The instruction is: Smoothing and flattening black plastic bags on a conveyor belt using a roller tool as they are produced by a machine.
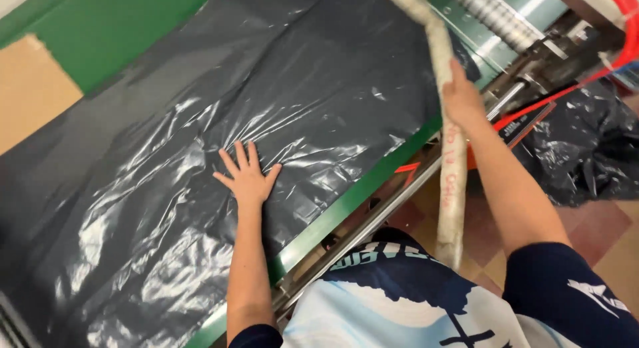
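Observation:
My left hand (pixel 245 175) lies flat, fingers spread, on a large sheet of shiny black plastic film (pixel 200 122) that covers a green table (pixel 346 201). My right hand (pixel 460 98) is raised over the table's near edge and grips a long whitish cloth-wrapped stick (pixel 447 181). The stick runs from the top of the view down past my wrist toward my chest, and it carries faint red markings. Its upper end leaves the picture.
A ribbed metal roller (pixel 492 15) and machine parts sit at the table's top right end. More black plastic (pixel 586 148) is bunched on the floor at right. Red straps (pixel 532 107) cross there. Brown cardboard (pixel 30 88) lies at the left.

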